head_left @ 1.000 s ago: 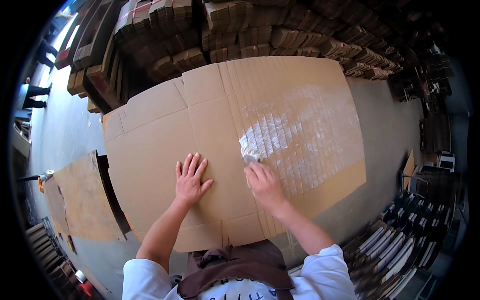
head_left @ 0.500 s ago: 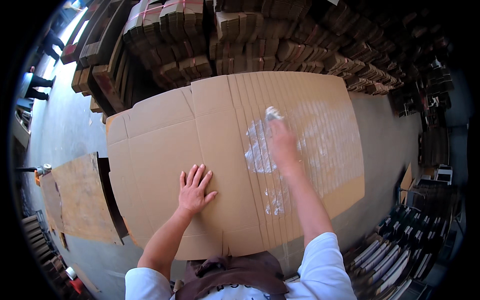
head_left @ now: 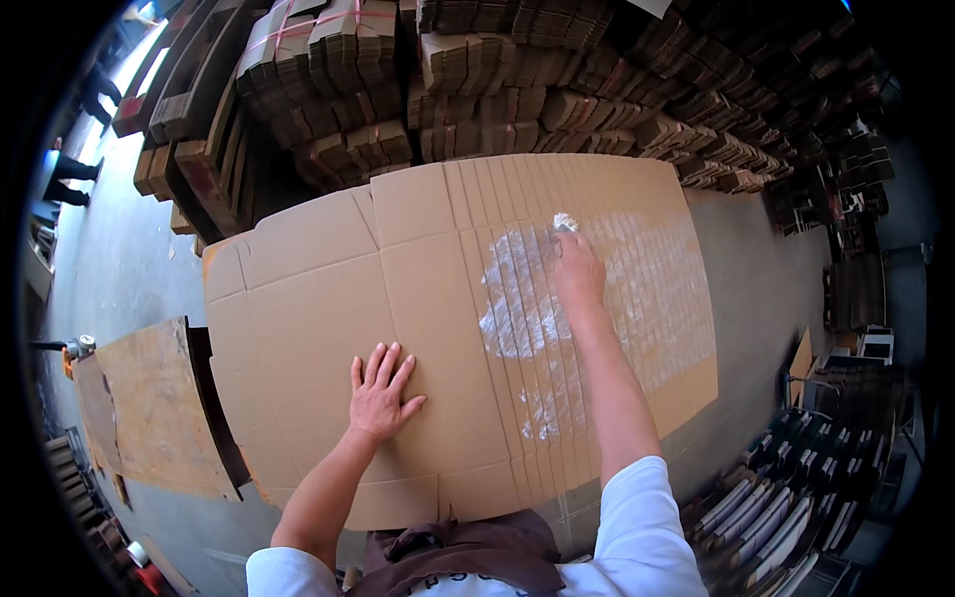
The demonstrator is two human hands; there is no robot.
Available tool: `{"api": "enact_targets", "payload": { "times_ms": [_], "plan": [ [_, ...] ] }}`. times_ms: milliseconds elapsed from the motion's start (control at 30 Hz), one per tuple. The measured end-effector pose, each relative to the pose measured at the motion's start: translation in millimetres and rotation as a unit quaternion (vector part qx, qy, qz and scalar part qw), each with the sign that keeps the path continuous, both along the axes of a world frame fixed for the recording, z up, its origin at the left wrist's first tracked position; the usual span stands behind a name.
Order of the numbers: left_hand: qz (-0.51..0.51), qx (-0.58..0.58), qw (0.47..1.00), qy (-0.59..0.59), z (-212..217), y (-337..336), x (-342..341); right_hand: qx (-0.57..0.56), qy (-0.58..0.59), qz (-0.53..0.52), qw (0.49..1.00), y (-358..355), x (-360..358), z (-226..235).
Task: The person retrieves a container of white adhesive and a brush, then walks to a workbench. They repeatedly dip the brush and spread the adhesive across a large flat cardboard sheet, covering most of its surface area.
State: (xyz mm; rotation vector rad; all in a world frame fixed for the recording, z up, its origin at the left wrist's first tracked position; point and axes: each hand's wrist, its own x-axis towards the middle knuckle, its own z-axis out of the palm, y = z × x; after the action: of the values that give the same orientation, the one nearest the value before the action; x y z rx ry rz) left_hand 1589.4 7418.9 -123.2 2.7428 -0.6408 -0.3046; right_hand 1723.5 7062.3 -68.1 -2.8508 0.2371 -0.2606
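Observation:
Large flat cardboard sheets lie before me, with several of them fanned out on the right so that their edges form narrow overlapping strips. White paste is smeared across those strips, thick and wet in the middle, thinner toward the right. My right hand is closed on a small brush whose tip is loaded with white paste; its handle is hidden by the fingers. Flat on the plain cardboard to the left rests my left hand, fingers spread and holding nothing.
Bundled stacks of folded cardboard rise behind the sheets. Wooden pallets stand at the far left, and a plywood board lies left of the cardboard. At the lower right are rows of stacked dark and white pieces. Other people's legs show at the far left.
My right hand has moved the brush slightly to the right across the strips. The white smear in the middle looks wider. My left hand stays pressed on the cardboard.

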Motion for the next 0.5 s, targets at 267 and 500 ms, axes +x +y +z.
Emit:
{"api": "enact_targets", "payload": {
  "times_ms": [267, 500],
  "plan": [
    [0.001, -0.008, 1.0, 0.009, 0, -5, 1, 0.026, -0.002, -0.043, 0.999, -21, -25, 10],
    [0.004, -0.006, 1.0, 0.02, 3, 2, 0, 0.203, 0.084, 0.05, 0.974, 63, -122, 59]
  ]
}}
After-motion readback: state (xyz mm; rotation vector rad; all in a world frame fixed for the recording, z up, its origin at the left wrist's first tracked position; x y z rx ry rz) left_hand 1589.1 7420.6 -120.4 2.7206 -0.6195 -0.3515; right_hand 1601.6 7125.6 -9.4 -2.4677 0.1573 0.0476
